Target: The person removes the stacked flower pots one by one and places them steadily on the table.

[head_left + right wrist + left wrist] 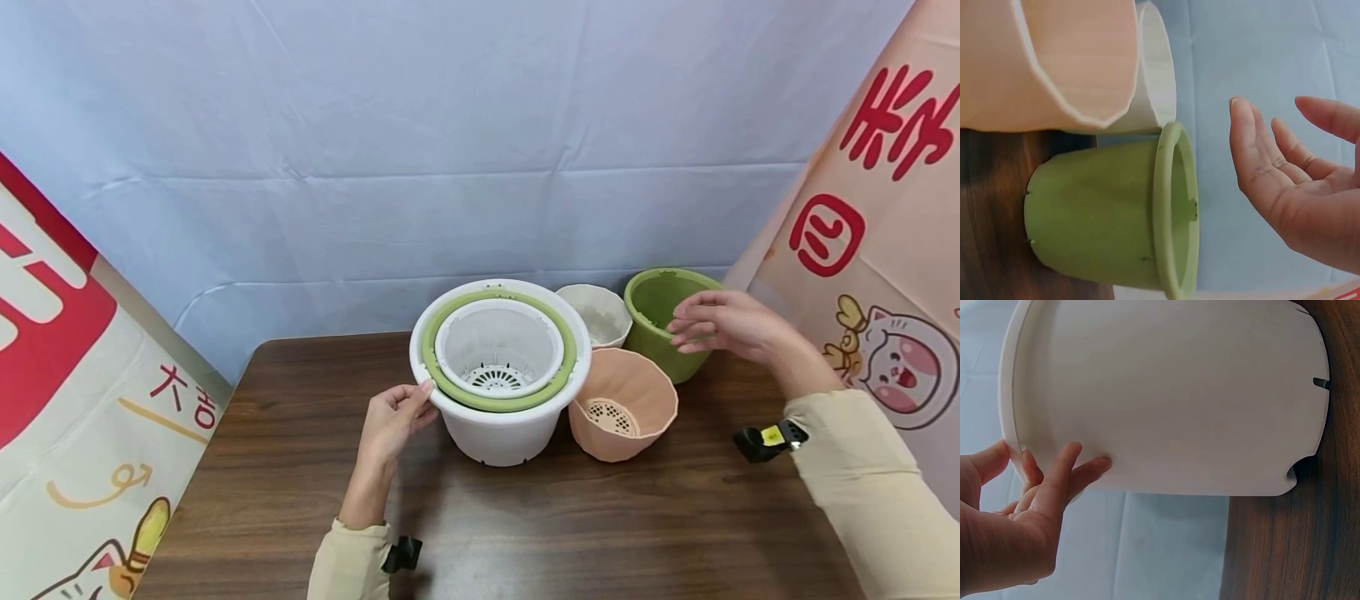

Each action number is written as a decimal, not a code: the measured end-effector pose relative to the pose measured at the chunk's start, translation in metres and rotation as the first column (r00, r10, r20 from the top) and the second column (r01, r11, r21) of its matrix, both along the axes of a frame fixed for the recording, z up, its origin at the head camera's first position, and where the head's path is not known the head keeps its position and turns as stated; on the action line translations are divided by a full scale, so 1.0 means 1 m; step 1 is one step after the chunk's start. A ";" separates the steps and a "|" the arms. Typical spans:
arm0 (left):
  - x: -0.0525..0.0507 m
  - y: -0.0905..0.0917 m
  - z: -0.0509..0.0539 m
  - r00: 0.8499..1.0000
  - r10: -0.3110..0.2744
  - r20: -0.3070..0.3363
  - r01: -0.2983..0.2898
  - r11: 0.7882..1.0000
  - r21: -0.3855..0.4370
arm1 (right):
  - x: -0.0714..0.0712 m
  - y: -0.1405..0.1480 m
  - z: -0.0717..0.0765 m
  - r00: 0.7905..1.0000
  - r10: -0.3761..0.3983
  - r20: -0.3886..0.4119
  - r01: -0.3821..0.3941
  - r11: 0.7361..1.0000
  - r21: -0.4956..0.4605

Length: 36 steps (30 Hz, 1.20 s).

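Observation:
A large white flowerpot [495,437] stands on the table with a green pot [513,406] and a smaller white pot [498,333] nested inside it. My left hand [393,421] pinches the large white pot's rim at its left, thumb on top; the left wrist view shows the other fingers along the pot's wall [1197,394]. My right hand [723,325] hovers beside and above the rim of a separate green flowerpot [667,358], holding nothing. In the right wrist view a gap shows between its loosely bent fingers and that green pot [1097,212].
A peach faceted pot [622,400] with a perforated bottom stands right of the nested stack. Behind it is a whitish faceted pot [600,312]. The brown wooden table [285,467] meets a pale blue cloth [375,167] at the back. Printed cloths hang on both sides.

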<state>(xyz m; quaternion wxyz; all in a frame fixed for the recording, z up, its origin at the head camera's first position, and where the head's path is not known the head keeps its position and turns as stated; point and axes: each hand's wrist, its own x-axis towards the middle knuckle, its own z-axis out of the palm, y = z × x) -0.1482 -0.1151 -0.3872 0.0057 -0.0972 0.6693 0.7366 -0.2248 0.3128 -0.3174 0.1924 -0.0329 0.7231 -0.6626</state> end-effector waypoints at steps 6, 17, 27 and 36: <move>0.000 0.000 0.000 1.000 0.003 0.000 -0.003 1.000 0.004 | 0.002 -0.013 0.006 1.000 0.009 -0.021 -0.009 1.000 -0.001; -0.001 0.000 0.000 1.000 0.001 -0.001 -0.001 1.000 0.012 | 0.003 -0.035 0.013 0.997 0.053 -0.064 -0.050 0.998 0.036; 0.000 0.001 0.000 1.000 -0.001 -0.010 0.002 1.000 0.025 | 0.004 -0.054 0.017 0.989 0.107 -0.100 -0.098 0.992 0.084; 0.000 0.000 -0.001 1.000 0.005 -0.001 -0.005 1.000 0.019 | 0.006 -0.069 0.019 0.982 0.142 -0.123 -0.127 0.984 0.125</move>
